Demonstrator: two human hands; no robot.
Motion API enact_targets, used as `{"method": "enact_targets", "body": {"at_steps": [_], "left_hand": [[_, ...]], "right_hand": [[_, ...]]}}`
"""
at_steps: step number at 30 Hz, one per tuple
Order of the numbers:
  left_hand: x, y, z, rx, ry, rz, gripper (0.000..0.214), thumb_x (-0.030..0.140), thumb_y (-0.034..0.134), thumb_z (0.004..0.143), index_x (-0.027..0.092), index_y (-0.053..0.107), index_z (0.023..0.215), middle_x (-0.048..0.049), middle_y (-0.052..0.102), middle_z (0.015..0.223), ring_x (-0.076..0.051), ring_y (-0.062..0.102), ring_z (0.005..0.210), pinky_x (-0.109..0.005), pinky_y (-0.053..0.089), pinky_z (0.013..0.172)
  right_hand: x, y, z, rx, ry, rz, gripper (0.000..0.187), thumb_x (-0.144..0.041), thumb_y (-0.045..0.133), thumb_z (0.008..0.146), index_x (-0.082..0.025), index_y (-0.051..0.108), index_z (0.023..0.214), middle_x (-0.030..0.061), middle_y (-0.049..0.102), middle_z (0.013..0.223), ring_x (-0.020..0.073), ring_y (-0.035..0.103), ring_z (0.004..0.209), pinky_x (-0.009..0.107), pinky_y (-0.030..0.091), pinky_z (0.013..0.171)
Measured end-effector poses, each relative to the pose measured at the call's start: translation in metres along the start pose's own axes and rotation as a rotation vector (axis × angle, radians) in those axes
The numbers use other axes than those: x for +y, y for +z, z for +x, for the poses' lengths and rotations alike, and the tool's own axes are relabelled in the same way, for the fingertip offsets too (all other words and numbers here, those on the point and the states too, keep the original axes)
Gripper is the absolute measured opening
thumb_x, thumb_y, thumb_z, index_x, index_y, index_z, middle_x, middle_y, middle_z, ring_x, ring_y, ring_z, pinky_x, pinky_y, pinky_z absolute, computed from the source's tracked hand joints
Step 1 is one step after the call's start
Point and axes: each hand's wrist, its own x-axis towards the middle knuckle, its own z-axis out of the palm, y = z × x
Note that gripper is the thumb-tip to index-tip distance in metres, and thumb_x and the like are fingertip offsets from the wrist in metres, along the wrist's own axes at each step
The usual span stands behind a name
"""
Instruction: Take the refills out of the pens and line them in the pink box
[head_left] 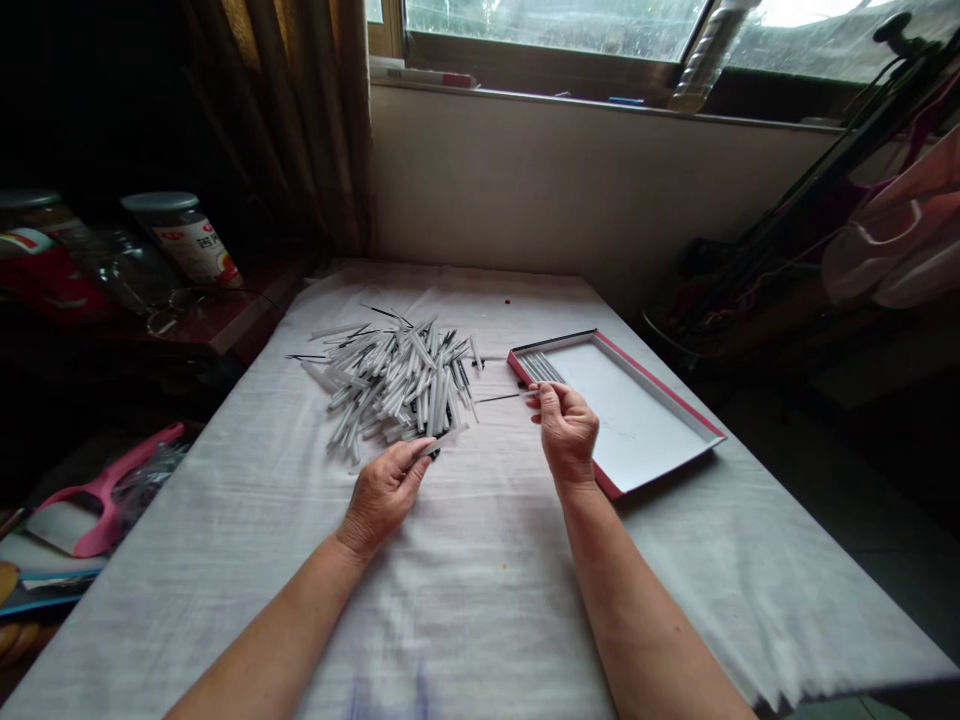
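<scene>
A heap of clear pen barrels and thin black refills (397, 385) lies on the white cloth (465, 560) covering the table. My left hand (386, 492) rests at the heap's near edge, fingers pinched on one clear pen barrel (446, 440). My right hand (568, 428) is beside the red-edged shallow box (675, 405), pinching a thin refill (499, 398) that points left toward the heap. A few finished pens (541, 368) lie in the box's far left corner.
A dark side shelf at the left holds jars (184, 240). A pink plastic object (105, 495) lies lower left. Curtain and window sill stand behind the table. Clothes and a rack crowd the right. The table's right edge drops to the floor.
</scene>
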Motion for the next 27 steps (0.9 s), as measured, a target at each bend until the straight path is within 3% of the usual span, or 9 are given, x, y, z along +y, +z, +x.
{"method": "enact_targets", "body": {"at_steps": [5, 18, 22, 27], "left_hand": [[0.0, -0.001, -0.002, -0.02, 0.065, 0.033, 0.025, 0.026, 0.054, 0.09, 0.02, 0.068, 0.11, -0.0062, 0.072, 0.093, -0.017, 0.068, 0.087, -0.027, 0.054, 0.079], [0.001, 0.0, -0.003, -0.031, 0.082, 0.078, 0.025, 0.026, 0.053, 0.091, 0.02, 0.068, 0.11, -0.0067, 0.071, 0.094, -0.017, 0.068, 0.086, -0.027, 0.053, 0.078], [0.002, 0.0, -0.004, -0.063, 0.103, 0.122, 0.026, 0.026, 0.052, 0.091, 0.022, 0.068, 0.112, -0.0065, 0.072, 0.095, -0.017, 0.068, 0.086, -0.027, 0.054, 0.077], [0.005, 0.0, -0.007, -0.087, 0.088, 0.145, 0.027, 0.031, 0.051, 0.091, 0.021, 0.065, 0.112, -0.0066, 0.074, 0.098, -0.02, 0.069, 0.092, -0.031, 0.053, 0.083]], "right_hand": [[-0.012, -0.01, -0.019, 0.041, 0.191, 0.297, 0.036, -0.052, 0.061, 0.078, -0.017, 0.058, 0.086, 0.0057, 0.073, 0.075, 0.0153, 0.068, 0.055, 0.022, 0.049, 0.043], [-0.013, -0.018, -0.02, 0.042, 0.164, 0.309, 0.033, -0.048, 0.063, 0.079, -0.016, 0.059, 0.084, 0.0038, 0.072, 0.07, 0.0136, 0.066, 0.052, 0.022, 0.048, 0.042], [-0.013, -0.013, -0.027, -0.068, 0.175, 0.308, 0.03, -0.047, 0.062, 0.08, -0.016, 0.063, 0.083, 0.0038, 0.072, 0.073, 0.0127, 0.065, 0.055, 0.022, 0.05, 0.046], [-0.011, -0.002, -0.044, -0.395, 0.142, 0.195, 0.029, -0.044, 0.062, 0.081, -0.017, 0.07, 0.086, 0.0073, 0.073, 0.082, 0.0157, 0.067, 0.064, 0.023, 0.05, 0.049]]}}
